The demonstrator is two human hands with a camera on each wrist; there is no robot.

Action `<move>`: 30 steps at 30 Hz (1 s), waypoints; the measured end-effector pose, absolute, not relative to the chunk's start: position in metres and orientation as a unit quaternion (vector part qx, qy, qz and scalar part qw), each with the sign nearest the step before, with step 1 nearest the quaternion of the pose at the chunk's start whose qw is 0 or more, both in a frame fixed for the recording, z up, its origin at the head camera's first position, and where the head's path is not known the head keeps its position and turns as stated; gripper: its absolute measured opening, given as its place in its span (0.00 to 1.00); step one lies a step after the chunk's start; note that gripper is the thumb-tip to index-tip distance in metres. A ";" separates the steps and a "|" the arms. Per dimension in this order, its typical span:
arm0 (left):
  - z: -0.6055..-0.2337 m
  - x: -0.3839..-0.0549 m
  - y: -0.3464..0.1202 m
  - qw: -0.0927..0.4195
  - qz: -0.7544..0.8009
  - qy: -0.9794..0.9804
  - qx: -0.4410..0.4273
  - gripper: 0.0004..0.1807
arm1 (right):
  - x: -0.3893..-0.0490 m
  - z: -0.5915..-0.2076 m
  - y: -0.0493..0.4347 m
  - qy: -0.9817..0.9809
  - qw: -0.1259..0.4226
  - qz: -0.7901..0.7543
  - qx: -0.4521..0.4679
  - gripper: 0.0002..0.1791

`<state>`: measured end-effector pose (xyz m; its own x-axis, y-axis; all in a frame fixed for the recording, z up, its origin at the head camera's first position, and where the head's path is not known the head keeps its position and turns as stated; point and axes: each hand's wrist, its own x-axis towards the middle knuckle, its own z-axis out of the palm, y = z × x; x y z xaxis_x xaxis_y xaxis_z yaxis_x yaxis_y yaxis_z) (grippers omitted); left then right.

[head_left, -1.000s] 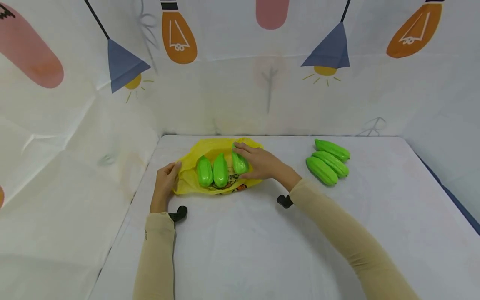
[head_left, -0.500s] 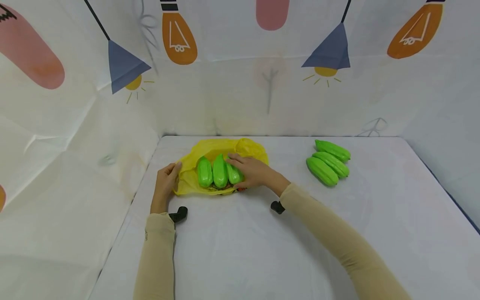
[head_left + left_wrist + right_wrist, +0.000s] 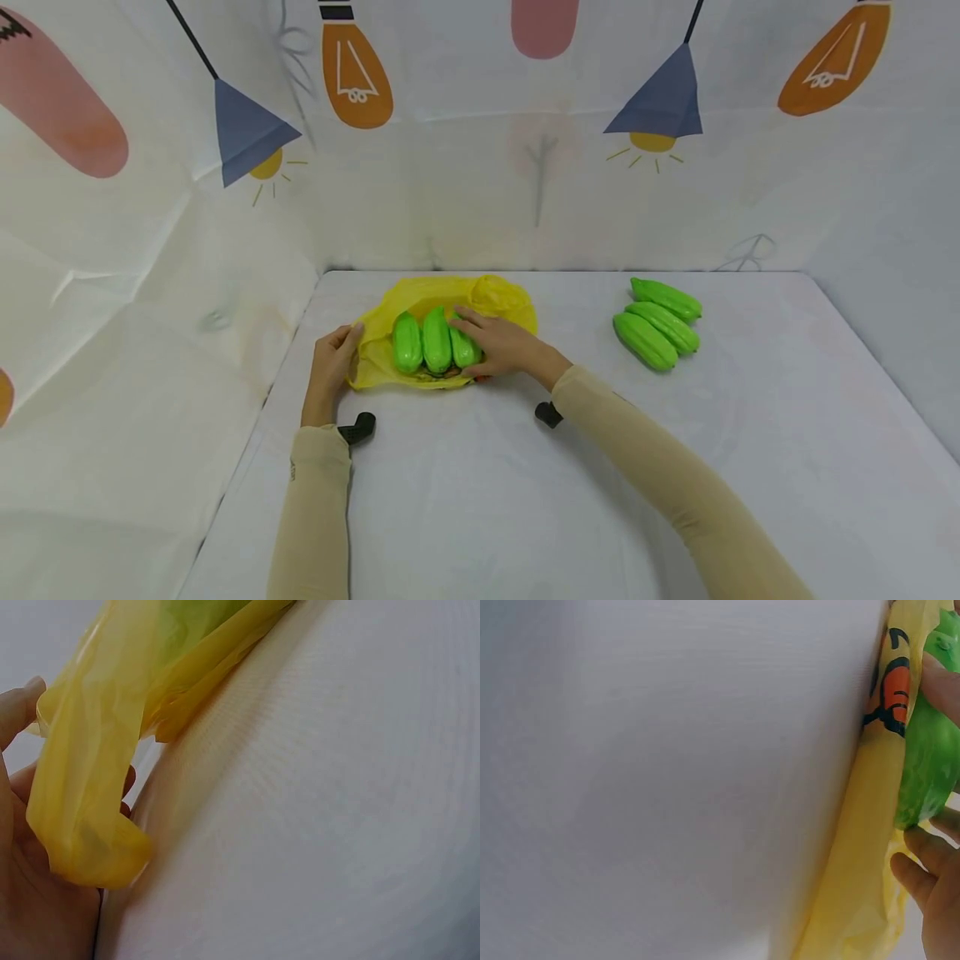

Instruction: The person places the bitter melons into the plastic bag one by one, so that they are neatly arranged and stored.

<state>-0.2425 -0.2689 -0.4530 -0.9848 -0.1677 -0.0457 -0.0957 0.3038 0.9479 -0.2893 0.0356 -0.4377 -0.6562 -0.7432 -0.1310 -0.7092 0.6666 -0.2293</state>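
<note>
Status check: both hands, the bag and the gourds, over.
Left hand holds yellow bag edge. Right hand grips third green gourd beside two on bag. Three gourds wait right. Nothing in the way.

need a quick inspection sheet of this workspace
surface: white table, cloth-covered
job's things: yellow bag lies flat; three green gourds side by side on it; three more gourds lie apart at the right
clutter: nothing seen
grippers: left hand grips the bag's left edge; right hand rests on the rightmost gourd on the bag, fingers around it
cables: nothing seen
surroundings: backdrop sheets printed with lamps and bulbs on three sides; black wrist cameras on both beige sleeves
</note>
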 end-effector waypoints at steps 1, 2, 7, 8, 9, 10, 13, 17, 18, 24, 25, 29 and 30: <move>-0.453 -0.242 -0.269 0.030 -0.585 -0.807 0.082 0.26 | -0.290 -0.437 0.035 0.907 0.110 -0.078 -0.399 0.51; -0.453 -0.242 -0.269 0.030 -0.585 -0.806 0.082 0.26 | -0.290 -0.437 0.035 0.907 0.112 -0.079 -0.398 0.51; -0.452 -0.243 -0.269 0.031 -0.590 -0.803 0.078 0.25 | -0.292 -0.437 0.033 0.907 0.121 -0.088 -0.394 0.51; -0.452 -0.243 -0.269 0.031 -0.590 -0.803 0.076 0.25 | -0.292 -0.437 0.033 0.907 0.123 -0.093 -0.392 0.51; -0.452 -0.243 -0.269 0.031 -0.590 -0.803 0.076 0.24 | -0.292 -0.438 0.033 0.907 0.125 -0.096 -0.390 0.51; -0.452 -0.243 -0.269 0.032 -0.589 -0.803 0.077 0.24 | -0.292 -0.438 0.033 0.908 0.127 -0.099 -0.387 0.51; -0.454 -0.245 -0.270 0.031 -0.586 -0.806 0.076 0.24 | -0.292 -0.440 0.033 0.908 0.129 -0.105 -0.384 0.51; -0.467 -0.252 -0.277 0.030 -0.588 -0.804 0.083 0.26 | -0.291 -0.440 0.034 0.907 0.129 -0.110 -0.385 0.51; -0.472 -0.255 -0.279 0.030 -0.589 -0.803 0.084 0.26 | -0.290 -0.440 0.034 0.907 0.128 -0.110 -0.386 0.51; -0.487 -0.260 -0.283 0.042 -0.591 -0.801 0.082 0.28 | -0.289 -0.441 0.034 0.905 0.114 -0.097 -0.397 0.51; -0.487 -0.259 -0.283 0.045 -0.592 -0.800 0.080 0.28 | -0.288 -0.441 0.034 0.905 0.113 -0.095 -0.398 0.51; -0.488 -0.259 -0.282 0.053 -0.601 -0.794 0.078 0.26 | -0.287 -0.441 0.034 0.905 0.109 -0.087 -0.402 0.50; -0.488 -0.259 -0.283 0.054 -0.603 -0.792 0.078 0.26 | -0.287 -0.440 0.034 0.905 0.109 -0.088 -0.402 0.50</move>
<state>-0.2587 -0.2826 -0.4879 -0.9820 -0.1890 -0.0078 -0.0580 0.2617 0.9634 -0.2871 0.0340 -0.4404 -0.6528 -0.7468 -0.1268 -0.7087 0.6612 -0.2461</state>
